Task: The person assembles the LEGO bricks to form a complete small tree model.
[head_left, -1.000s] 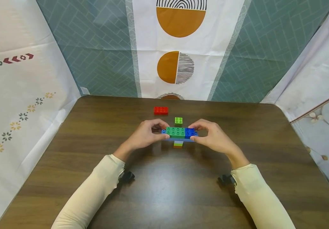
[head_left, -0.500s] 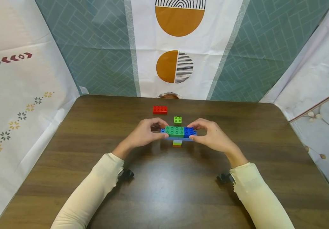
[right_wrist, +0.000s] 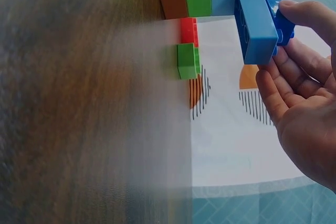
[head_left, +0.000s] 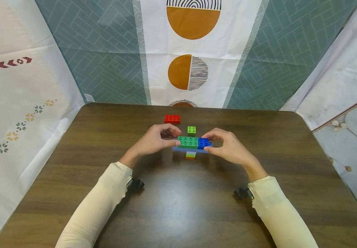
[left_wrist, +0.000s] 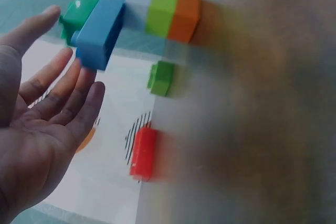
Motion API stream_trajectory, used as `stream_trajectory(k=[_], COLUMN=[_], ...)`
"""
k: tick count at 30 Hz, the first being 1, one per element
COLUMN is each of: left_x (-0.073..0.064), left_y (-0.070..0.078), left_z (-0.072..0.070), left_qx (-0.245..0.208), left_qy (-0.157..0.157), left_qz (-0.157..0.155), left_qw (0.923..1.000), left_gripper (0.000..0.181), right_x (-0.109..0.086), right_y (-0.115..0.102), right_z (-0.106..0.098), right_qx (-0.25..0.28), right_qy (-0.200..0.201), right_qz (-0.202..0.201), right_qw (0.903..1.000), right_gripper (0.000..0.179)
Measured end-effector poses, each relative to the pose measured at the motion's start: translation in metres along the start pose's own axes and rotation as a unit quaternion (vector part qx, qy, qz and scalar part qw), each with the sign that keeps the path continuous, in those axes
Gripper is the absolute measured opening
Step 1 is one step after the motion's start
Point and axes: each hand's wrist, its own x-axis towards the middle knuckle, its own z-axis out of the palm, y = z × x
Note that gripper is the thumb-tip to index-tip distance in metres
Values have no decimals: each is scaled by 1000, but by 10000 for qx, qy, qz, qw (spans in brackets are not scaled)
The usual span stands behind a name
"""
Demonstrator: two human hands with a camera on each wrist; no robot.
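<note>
A stack of toy building bricks stands mid-table. Its short column has an orange brick [left_wrist: 185, 18], a lime brick [left_wrist: 161, 13] and a pale blue brick [left_wrist: 138, 6]. Across the column lies a long blue brick [right_wrist: 255, 24], topped by a green brick [head_left: 187, 142] and a dark blue brick [head_left: 203, 143]. My right hand [head_left: 228, 146] pinches the dark blue brick, thumb on the near side and fingers behind. Beside the green brick's left end, my left hand [head_left: 151, 139] has its thumb and fingers spread apart, the thumb tip close to the brick.
Behind the stack lies a small lime-green brick [head_left: 191, 130], with a red brick [head_left: 172, 119] farther back to its left. The brown wooden table [head_left: 178, 206] ends at a patterned cloth [head_left: 187, 44] at the back. White cloths hang on both sides.
My left hand has loosened from the left end of the stack and shifted slightly left and away. The right hand keeps its pinch. The whole view has drifted slightly.
</note>
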Motion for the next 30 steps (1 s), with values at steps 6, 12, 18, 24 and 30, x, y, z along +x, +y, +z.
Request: stream_trajectory(k=[6,12,18,24,30], left_x=[19,41,60,70,79], left_y=[-9,-18,-26,-43,-58], left_z=[-23,-41,-50,-50,-46], left_qx=[-101,117,291,330,411], left_qy=[398,573,596,587,577], left_qz=[34,-101,-423,-792,-1053], left_qw=[9992,9982,9969,9946,9919], left_gripper=[35,34,34,39,42], right_x=[0,0,1,-1,0], right_y=[-2,-2,-1,-1,-1], right_z=[0,1,1,2,1], right_qx=[8,40,52,94,97], right_qy=[18,-39,-10,-30,-22], right_qz=[30,97,137,110,131], right_qw=[10000,9999,9999,9999,9999], right_gripper=[35,36,36,36,36])
